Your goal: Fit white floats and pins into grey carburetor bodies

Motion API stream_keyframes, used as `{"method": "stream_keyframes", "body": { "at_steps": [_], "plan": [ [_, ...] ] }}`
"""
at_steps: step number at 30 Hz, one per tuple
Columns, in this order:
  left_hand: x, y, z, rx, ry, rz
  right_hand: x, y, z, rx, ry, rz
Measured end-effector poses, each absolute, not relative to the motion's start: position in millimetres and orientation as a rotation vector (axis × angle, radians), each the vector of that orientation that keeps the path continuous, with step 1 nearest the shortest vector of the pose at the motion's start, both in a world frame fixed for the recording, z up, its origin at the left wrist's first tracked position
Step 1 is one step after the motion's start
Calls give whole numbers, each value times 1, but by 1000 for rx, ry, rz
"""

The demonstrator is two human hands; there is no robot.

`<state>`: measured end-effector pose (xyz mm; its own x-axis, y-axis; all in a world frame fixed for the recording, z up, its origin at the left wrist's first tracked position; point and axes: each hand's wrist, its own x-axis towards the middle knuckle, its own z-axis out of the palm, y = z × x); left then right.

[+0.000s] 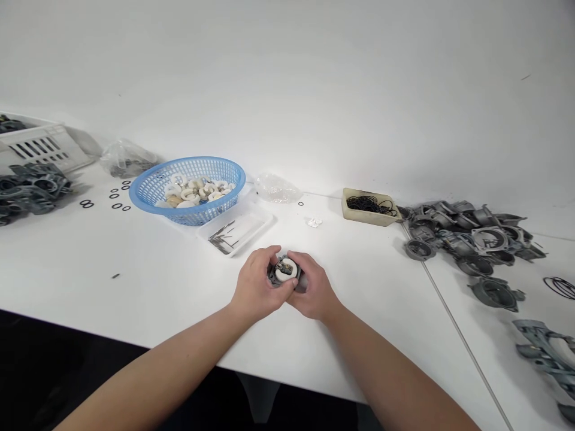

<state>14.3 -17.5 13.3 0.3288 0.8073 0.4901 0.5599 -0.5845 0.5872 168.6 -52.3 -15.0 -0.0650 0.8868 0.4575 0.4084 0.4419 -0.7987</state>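
Note:
Both of my hands grip a small grey cast-metal housing (284, 270) just above the white table (179, 281). A white ring-shaped part (286, 269) sits in its top, with a small dark metal piece at the centre. My left hand (256, 281) wraps the housing's left side, with its fingers curled over the top. My right hand (312, 288) holds the right side and hides the housing's lower part. Its underside cannot be seen.
Behind my hands are a blue mesh basket (148, 191) of white ring parts and a clear tray (233, 234) of thin dark pins. A beige tray (371, 206) holds black O-rings. Grey housings (471, 234) lie piled at right, with more (31, 188) at left.

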Motion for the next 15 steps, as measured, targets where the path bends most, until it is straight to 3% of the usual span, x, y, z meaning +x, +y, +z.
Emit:
{"method": "stream_keyframes", "body": {
  "at_steps": [6,15],
  "plan": [
    [14,-15,13,2167,1204,1074,168,-55,-8,-1009,-1699,536],
    [9,-10,6,1974,1126,979,176,-53,-12,-913,-1644,836]
  ]
}}
